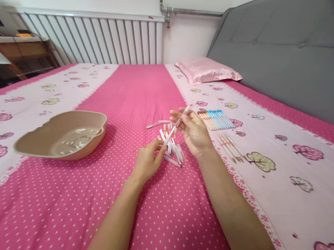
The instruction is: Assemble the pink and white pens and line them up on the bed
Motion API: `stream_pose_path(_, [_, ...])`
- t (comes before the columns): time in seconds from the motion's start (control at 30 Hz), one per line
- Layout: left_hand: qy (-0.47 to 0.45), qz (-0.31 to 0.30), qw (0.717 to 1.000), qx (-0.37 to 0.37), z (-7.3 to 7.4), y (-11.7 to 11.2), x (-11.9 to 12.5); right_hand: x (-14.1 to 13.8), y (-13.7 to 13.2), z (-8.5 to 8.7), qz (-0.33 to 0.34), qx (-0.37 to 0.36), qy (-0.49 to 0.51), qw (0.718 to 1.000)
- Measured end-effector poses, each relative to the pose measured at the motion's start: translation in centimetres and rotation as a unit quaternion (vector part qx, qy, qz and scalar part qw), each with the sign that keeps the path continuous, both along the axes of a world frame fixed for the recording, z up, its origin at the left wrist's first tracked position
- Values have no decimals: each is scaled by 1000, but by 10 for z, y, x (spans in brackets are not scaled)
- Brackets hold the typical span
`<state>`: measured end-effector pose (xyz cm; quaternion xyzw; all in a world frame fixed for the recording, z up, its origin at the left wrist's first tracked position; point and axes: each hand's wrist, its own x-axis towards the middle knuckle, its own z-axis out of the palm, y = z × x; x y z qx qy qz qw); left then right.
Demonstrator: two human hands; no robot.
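A slim pale pink pen [171, 132] slants up to the right between my two hands. My left hand [149, 160] pinches its lower end, and my right hand [195, 130] grips it near the pink upper end. Beneath the hands lies a loose pile of white and pink pen parts [173, 151], partly hidden by them. Right of my right hand is a neat row of blue and peach pens [217, 120]. Nearer to me, several pale pink pens [229, 147] lie side by side.
To the left stands a beige basin [60, 135] with small white pieces inside. The bed has a pink dotted cover [141, 88]. A pink pillow [207, 69] lies at the back right, by a grey headboard [287, 42]. A white radiator [96, 36] lines the far wall.
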<state>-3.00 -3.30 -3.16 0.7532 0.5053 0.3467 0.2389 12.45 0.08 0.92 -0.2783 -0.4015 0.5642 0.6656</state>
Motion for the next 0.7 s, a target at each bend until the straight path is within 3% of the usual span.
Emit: stream_pose_path(0.7, [-53,-12,998,19,-4,2,0,-7,-7,0,90,-27,-118,988])
